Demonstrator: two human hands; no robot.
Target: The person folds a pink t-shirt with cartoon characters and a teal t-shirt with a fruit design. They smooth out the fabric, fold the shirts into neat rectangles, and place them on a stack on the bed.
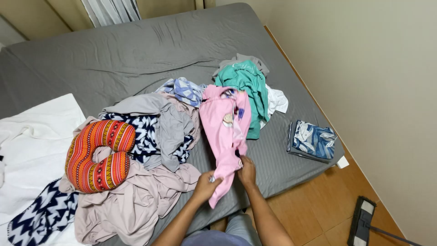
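Both hands, left hand (205, 184) and right hand (247, 169), pinch the pink garment's (226, 132) lower end at the frame's centre, so it could drag the teal shirt (248, 86) it overlaps.

Left hand (205, 184) and right hand (247, 171): both grip lower end of pink garment (226, 125) | garment lies lengthwise on grey bed (136, 50) | teal shirt (248, 89) just beside | neck pillow (98, 155) on clothes heap, left | folded blue leaf-print cloth (313, 140) at bed corner, apart.
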